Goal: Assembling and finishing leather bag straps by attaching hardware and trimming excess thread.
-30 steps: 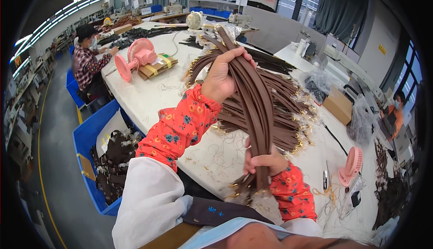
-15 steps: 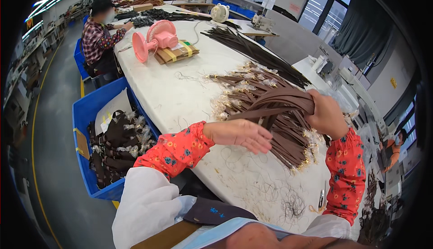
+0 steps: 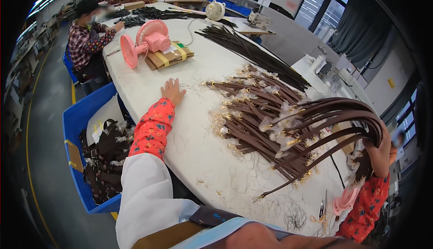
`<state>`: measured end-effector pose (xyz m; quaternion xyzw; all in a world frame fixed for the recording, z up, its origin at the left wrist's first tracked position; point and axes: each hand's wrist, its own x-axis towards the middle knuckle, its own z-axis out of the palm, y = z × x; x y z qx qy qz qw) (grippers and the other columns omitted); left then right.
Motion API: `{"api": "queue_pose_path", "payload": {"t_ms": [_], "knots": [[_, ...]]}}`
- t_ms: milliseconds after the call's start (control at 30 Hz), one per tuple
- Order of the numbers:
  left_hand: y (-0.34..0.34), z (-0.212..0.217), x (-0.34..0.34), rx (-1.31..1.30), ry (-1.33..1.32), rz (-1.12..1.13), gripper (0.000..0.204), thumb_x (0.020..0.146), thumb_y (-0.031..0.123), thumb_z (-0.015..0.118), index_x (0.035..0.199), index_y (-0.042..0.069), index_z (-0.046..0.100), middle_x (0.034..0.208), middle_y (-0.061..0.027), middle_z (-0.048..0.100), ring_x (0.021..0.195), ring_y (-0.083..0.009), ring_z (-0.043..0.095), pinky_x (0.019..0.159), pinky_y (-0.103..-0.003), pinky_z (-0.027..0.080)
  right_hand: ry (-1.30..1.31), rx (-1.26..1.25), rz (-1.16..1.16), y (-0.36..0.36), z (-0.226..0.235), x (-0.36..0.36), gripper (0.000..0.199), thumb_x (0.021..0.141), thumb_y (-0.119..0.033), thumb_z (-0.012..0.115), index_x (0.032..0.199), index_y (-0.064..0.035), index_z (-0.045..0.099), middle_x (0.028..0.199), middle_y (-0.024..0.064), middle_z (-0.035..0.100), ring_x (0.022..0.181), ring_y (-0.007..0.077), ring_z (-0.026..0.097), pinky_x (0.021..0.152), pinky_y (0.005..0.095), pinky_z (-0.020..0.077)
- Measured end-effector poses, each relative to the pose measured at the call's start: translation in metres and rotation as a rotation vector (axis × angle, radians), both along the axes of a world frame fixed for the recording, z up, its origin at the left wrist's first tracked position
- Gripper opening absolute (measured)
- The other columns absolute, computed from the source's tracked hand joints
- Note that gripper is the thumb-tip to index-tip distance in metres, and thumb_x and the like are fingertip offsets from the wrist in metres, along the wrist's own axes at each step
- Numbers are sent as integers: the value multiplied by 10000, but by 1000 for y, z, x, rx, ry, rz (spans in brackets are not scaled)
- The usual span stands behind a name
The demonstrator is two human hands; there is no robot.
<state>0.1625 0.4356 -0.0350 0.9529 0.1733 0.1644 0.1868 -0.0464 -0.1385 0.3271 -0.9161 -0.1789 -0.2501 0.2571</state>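
Observation:
A bunch of brown straps (image 3: pixel 336 109) arches from my right hand (image 3: pixel 378 152), which grips it at the bend on the right side of the table. The strap ends, with gold-coloured metal fittings and clear plastic wrap, trail back over a pile of similar brown straps (image 3: pixel 257 129) on the white tabletop (image 3: pixel 189 122). My left hand (image 3: pixel 173 92) rests palm down on the tabletop at the left, fingers spread, holding nothing. It is apart from the pile. Both forearms wear red flowered sleeves.
A blue bin (image 3: pixel 76 127) of dark straps stands left of the table. Beyond my left hand are a pink fan (image 3: pixel 152 37) and a taped cardboard bundle (image 3: pixel 169 57). Black strips (image 3: pixel 252 53) lie farther back. Snips (image 3: pixel 322 209) and loose threads lie near me. A co-worker (image 3: pixel 88 37) sits far left.
My right hand has moved right, carrying the bunch of brown straps off the pile. My left hand has gone from beside the straps to the tabletop at the left.

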Motion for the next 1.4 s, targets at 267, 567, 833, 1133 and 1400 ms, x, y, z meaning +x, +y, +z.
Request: {"api": "queue_pose_path", "payload": {"t_ms": [267, 567, 833, 1133, 1400], "knots": [[-73, -11, 4, 277, 107, -430, 707, 954, 492, 358, 1420, -37, 307, 1515, -213, 250, 1426, -328, 200, 1133, -545, 162, -109, -130, -146, -65, 28, -16, 595, 760, 62, 556, 1342, 27, 436, 1211, 104, 576, 1123, 191, 552, 994, 295, 398], [-109, -9, -91, 260, -1, -822, 551, 970, 268, 400, 1390, -77, 314, 1494, -244, 270, 1412, -351, 231, 1136, -504, 200, -200, -267, -130, -72, 44, -5, 417, 898, -77, 542, 1300, 11, 474, 1100, 92, 597, 982, 171, 583, 873, 282, 454], [-81, 30, -145, 207, 151, -1050, 627, 952, 364, 481, 1365, -91, 356, 1472, -243, 318, 1375, -368, 299, 1134, -427, 250, -154, -290, -231, -78, 54, -11, 416, 950, -184, 521, 1335, -38, 459, 1146, 66, 567, 1028, 152, 546, 884, 278, 421], [-143, 190, -204, -247, -534, -1227, 882, 757, 342, 785, 1435, 18, 324, 1507, -244, 249, 1388, -383, 278, 1120, -422, 262, -318, -384, 254, 80, 47, 7, 497, 758, 13, 638, 1239, 13, 511, 1055, 148, 644, 953, 215, 642, 833, 294, 486], [-211, 257, -179, -685, -914, -1197, 1100, 625, 119, 830, 1490, 29, 157, 1426, -221, 392, 1255, -291, 477, 1012, -348, 400, -329, -865, 178, 186, 51, -31, 248, 740, -151, 716, 905, -17, 587, 710, 75, 633, 557, 219, 606, 527, 293, 503]]}}
